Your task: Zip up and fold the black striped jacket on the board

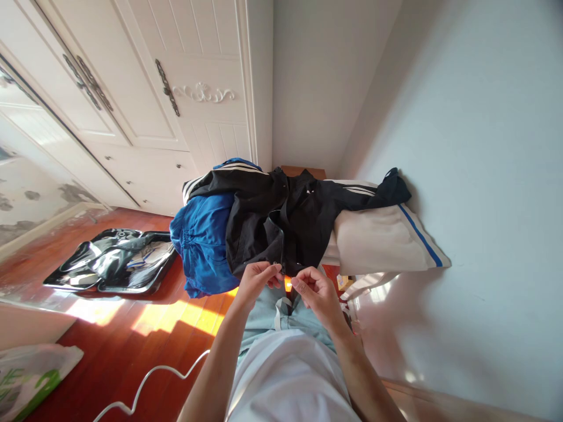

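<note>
Black jacket: spread over the other garments in front of the person, at centre; front lower edge towards the body (250, 228).
Left hand: at the jacket's lower front edge, thumb and forefinger pinched on it beside the foot of the zip (257, 281).
Right hand: just across from the left, thumb and forefinger brought together near the same edge; whether cloth or zip sits between them, cannot tell (317, 292).
Zip: thin, running in a loose curve down the jacket front rather than straight (282, 241).
Risk at zip: judged moderate; with the line bent and the cloth slack, a pull off-axis could jam the teeth or catch a fold.
Risk of slipping: judged likely under a hard tug; the smooth jacket rests on loose layers, which could drag along with it.
Risk at ends: blue garment (206, 220) and cream garment (378, 240) spread out to either side; uneven weight could draw one down to the floor (132, 357).
Jacket cloth: matt, thin-looking, softly creased; sleeves carry pale stripes, the one beside the wall (475, 146) ending in a bunched dark cuff.
Blue cloth: slight sheen, gathered into ruffles along a band.
Cream cloth: flatter, broad panel, one straight blue stripe near its end.
Support: mostly hidden; a brown wooden edge shows behind the jacket collar (303, 171).
Suitcase: open on the floor at left, glossy black, contents jumbled (158, 278).
</note>
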Motion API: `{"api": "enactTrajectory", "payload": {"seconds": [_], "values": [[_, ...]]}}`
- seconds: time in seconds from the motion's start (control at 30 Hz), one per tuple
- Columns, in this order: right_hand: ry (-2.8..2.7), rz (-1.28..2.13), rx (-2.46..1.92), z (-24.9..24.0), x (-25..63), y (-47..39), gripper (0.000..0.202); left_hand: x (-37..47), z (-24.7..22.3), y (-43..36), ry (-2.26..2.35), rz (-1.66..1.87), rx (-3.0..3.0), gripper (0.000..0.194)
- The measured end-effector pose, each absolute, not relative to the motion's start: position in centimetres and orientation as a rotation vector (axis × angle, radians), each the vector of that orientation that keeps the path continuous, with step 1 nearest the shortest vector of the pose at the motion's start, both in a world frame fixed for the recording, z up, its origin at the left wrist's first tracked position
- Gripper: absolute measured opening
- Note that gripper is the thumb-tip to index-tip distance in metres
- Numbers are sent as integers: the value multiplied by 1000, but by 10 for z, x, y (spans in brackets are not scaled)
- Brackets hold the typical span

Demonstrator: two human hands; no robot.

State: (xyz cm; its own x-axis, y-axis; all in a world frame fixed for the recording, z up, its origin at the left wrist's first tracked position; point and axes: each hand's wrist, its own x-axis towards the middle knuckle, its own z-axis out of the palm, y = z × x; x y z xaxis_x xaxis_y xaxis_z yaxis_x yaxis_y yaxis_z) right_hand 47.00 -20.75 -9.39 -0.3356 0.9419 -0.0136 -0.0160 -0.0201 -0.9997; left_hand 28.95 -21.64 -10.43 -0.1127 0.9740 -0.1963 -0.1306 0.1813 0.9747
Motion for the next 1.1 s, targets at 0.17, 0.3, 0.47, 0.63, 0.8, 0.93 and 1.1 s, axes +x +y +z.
{"api": "enactTrajectory", "payload": {"seconds": [0.17,0.3,0.47,0.63,0.8,0.93,1.1], "values": [[-1755,957,-979,-88,468,-199,28,288,-100,-219,1291,1202,950,43],[-1916,798,-960,-94,464,-192,37,288,-96,-220,1285,1212,968,47],[-2002,655,-979,-96,464,-189,24,289,-93,-221,1313,1227,1023,48],[-2111,623,-845,-92,465,-187,24,290,-92,-221,1338,1209,1049,48],[-2112,547,-901,-86,462,-181,25,289,-89,-221,1406,1155,1074,45],[-2161,536,-932,-84,462,-173,25,286,-90,-222,1485,1077,1105,43],[-2255,592,-929,-83,462,-162,22,281,-93,-222,1504,955,1147,43]]}}
